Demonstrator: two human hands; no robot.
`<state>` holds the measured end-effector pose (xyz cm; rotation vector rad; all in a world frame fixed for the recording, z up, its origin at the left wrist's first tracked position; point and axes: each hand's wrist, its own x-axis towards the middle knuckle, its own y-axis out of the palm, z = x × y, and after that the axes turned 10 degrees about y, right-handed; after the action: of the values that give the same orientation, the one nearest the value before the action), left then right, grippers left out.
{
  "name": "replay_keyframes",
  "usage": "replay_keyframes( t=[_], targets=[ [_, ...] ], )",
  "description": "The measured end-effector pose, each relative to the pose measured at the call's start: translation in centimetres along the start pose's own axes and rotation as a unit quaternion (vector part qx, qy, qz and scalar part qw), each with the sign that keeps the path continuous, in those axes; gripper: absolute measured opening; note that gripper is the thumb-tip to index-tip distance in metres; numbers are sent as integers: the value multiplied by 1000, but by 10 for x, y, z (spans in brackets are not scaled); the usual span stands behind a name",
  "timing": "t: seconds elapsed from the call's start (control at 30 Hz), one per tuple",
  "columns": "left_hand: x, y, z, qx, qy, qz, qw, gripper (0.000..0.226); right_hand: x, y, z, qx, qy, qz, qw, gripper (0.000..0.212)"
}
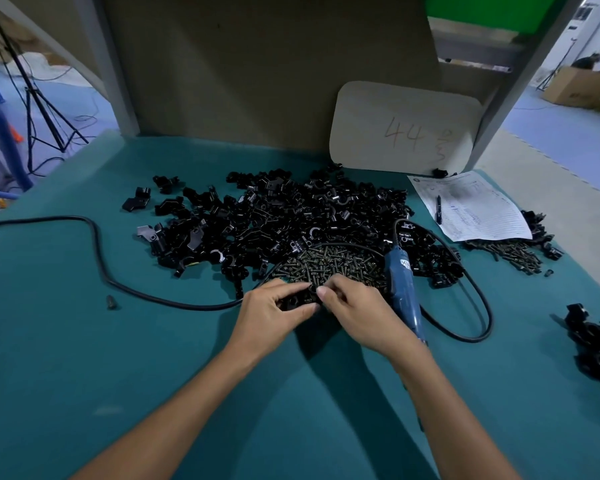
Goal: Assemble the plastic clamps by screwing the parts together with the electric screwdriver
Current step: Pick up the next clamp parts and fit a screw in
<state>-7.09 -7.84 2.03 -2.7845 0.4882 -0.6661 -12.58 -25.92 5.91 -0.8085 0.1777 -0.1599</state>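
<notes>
a matte teal table (153, 358) fills the view, backed by a dull beige board (257, 81). a rounded pale card (402, 126) marked "44" leans against the board at far right; the smaller scrawl beside the number is unreadable.

a broad pile of glossy black plastic parts (274, 216) lies in the middle, half-rings and angular blocks so tangled that single pieces are hard to separate. just near of it sits a mound of small dark screws (329, 263), partly covered by the hands.

the left hand (274, 306) has its fingers curled round a black clamp (300, 299), held low over the near edge of the screws. most of the clamp is hidden in the grip; only a round opening shows at the top. the right hand (354, 306) pinches at that opening with curled thumb and forefinger. whether a screw sits between them cannot be told.

the blue screwdriver (404, 289) lies on the table just right of the right hand, its near end cut off by the wrist. a smooth black cable (97, 251) snakes in from the left and vanishes behind the left hand.

at far right a printed sheet (475, 206) carries a pen (438, 209), its text blurred. a dark heap (596, 344) at the right edge is cut off.
</notes>
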Motion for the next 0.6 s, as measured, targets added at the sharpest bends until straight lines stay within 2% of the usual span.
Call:
replay_keyframes(
  t=[0.1, 0.27, 0.47, 0.53, 0.6],
  targets=[
    [0, 0, 0, 2, 0, -10, 1000, 42, 3, -8, 0, 20, -7, 51, 998, 11],
    [1, 1, -1, -16, -17, -3, 1000, 43, 4, -12, -1, 30, -31, 50, 998, 12],
    [-1, 1, -2, 1, -3, -1, 1000, 41, 4, -15, 9, -83, -11, 86, 993, 33],
    [-1, 0, -3, 4, -2, -1, 1000, 41, 5, -19, 11, -88, -7, 74, 993, 41],
    [-1, 0, -3, 9, 0, -4, 1000, 43, 4, -32, 4, -90, 8, 3, 996, 46]
  ],
)
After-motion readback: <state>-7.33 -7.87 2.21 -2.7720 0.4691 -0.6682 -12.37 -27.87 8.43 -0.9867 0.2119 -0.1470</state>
